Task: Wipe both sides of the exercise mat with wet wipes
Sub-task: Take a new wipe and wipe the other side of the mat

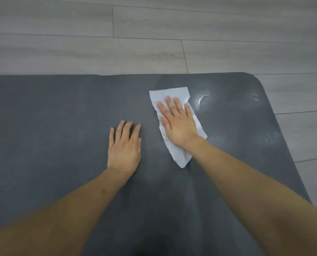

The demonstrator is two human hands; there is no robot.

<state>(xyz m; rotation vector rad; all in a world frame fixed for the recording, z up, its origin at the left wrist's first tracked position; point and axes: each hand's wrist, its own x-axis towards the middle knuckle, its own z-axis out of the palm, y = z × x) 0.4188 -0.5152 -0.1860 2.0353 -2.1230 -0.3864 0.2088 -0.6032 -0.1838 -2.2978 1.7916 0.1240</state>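
Nearest us, our left hand (pixel 124 145) rests flat, fingers straight, on the dark exercise mat (pixel 52 111) spread across the wood-look floor (pixel 154 34). Beyond, our right hand (pixel 178 122) presses the wet wipe (pixel 172 93) flat; thin and limp, it likely bunches unless pinned under the palm.

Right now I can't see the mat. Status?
Right hand flat on wet wipe, pressing it to mat. Left hand flat on mat. Nothing in the way.
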